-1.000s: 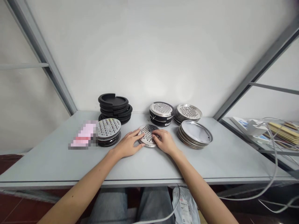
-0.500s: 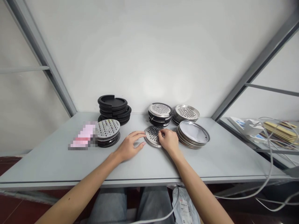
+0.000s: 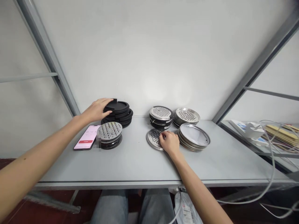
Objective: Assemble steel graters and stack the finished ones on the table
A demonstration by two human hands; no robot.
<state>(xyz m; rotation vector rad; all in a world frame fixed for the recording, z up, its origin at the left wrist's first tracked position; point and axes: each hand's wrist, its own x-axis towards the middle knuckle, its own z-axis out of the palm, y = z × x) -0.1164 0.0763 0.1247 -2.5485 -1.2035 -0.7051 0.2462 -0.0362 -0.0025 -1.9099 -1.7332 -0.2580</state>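
Note:
My left hand (image 3: 99, 109) is at the left side of a stack of black round plastic holders (image 3: 120, 106) with raised, notched rims. Its fingers are stretched and the thumb stands apart, near the top holder's edge; firm contact cannot be made out. My right hand (image 3: 170, 142) has its fingers curled on the right side of a round metal grater disc (image 3: 153, 139) lying on the table. The hand covers part of that disc. Just right of this hand is a stack of shiny round metal lids (image 3: 194, 134).
A phone (image 3: 86, 137) lies left of a stack topped by a grey disc with holes (image 3: 109, 130). At the back stand black holders fitted with grater discs (image 3: 161, 112) and a pile of grater discs (image 3: 187, 115). White cables (image 3: 271, 174) hang at the right.
My left hand has moved from beside the grater disc, left and back, to the black holders. My right hand stays on the disc. The view has shifted slightly.

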